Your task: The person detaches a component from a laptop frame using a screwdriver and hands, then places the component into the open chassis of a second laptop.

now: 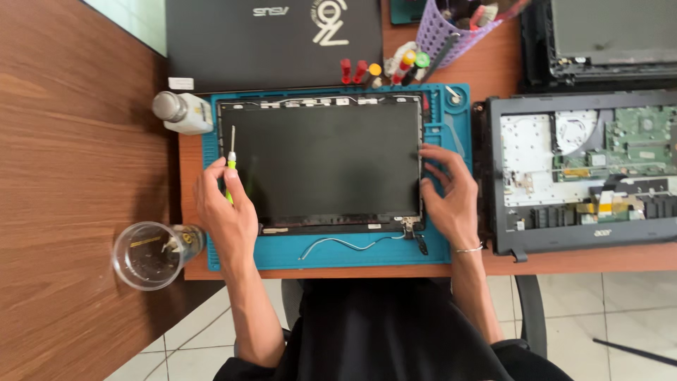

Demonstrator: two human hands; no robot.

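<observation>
A brown wooden desk [77, 141] carried a teal rubber work mat [367, 254], a clear plastic cup [151, 255], a small white bottle [183, 111] and a lilac mesh tool basket [451, 35].

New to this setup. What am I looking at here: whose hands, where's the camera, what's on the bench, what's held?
There is no machine: a person works with two bare hands, filmed by one camera worn on their head, looking straight down.

On the wooden desk lies a teal rubber work mat. On it rests a bare black laptop screen panel with a thin grey cable trailing below it.

The left hand holds a slim screwdriver with a green handle at the panel's left edge. The right hand holds nothing; its fingers rest on the panel's right edge.

Around: a white bottle with a metal cap, a clear plastic cup, a closed black laptop, a lilac basket of tools, and an opened laptop base with green circuit boards.
</observation>
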